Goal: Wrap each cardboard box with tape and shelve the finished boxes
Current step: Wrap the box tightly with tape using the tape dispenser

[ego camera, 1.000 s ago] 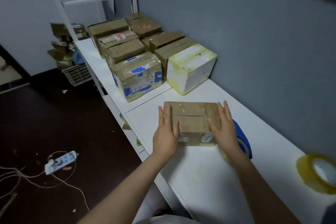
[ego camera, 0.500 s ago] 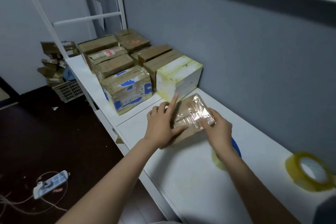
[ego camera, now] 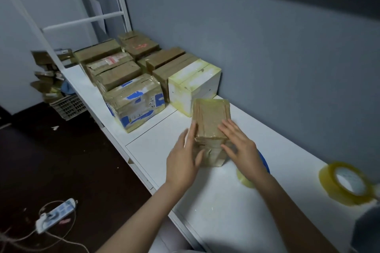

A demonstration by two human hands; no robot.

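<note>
Head view, small box (ego camera: 209, 119): brown, glossy with tape, standing on the white shelf (ego camera: 205, 207) just in front of the white box (ego camera: 193, 86).
Left hand (ego camera: 183, 160): fingers straight, laid flat against the box's left side; nothing is curled round it.
Right hand (ego camera: 240, 148): fingers spread and straight, resting on the box's top and right edge (pressing rather than gripping).
Handling: it looks light and stiff, and the tape skin is probably slick. I would take it by two opposite sides, palms squeezing inward.
Finished boxes (ego camera: 133, 100): a taped cluster further along the shelf, touching one another.
Tape roll (ego camera: 347, 183): yellowish, well apart to the right.
Hidden: a second roll (ego camera: 244, 178) and something blue (ego camera: 264, 162) sit partly under the right wrist. The box's far face and underside cannot be seen.
</note>
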